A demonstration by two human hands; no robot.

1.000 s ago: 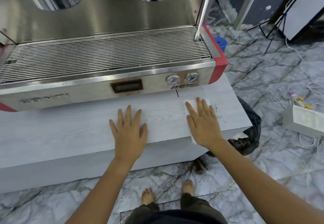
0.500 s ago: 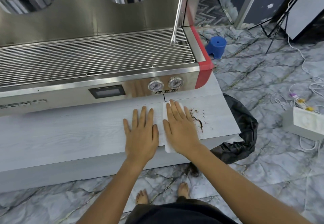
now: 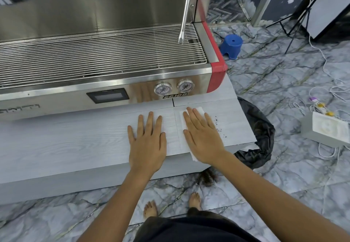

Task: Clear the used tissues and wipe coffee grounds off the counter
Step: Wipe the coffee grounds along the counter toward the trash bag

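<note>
Behind everything, a steel espresso machine (image 3: 106,52), filling the back of the pale wood-grain counter (image 3: 66,147), with a steam wand (image 3: 184,14) hanging over its drip grate. Off the counter's right end, on the marble floor, a black bin bag (image 3: 259,133), mouth open and close under the edge. On the counter front, 2 hands side by side and apart: left hand (image 3: 148,139) spread flat on bare wood, holding nothing, bracing; right hand (image 3: 201,133) flat too, fingers extended and close together, pressing down a white tissue (image 3: 181,128) whose edges show past the fingertips and at the counter lip by the wrist. Just right of that hand, a thin scatter of dark coffee grounds (image 3: 219,126), loose on the wood; possibly more hidden under the palm, hard to tell. Tissue likely very light, limp, easy to tear or bunch if dragged with uneven pressure; best driven by a broad flat palm, then gathered by pinching inward from its edges so the grit stays folded inside. Grounds dry, gritty, prone to rolling and scattering off the lip.
</note>
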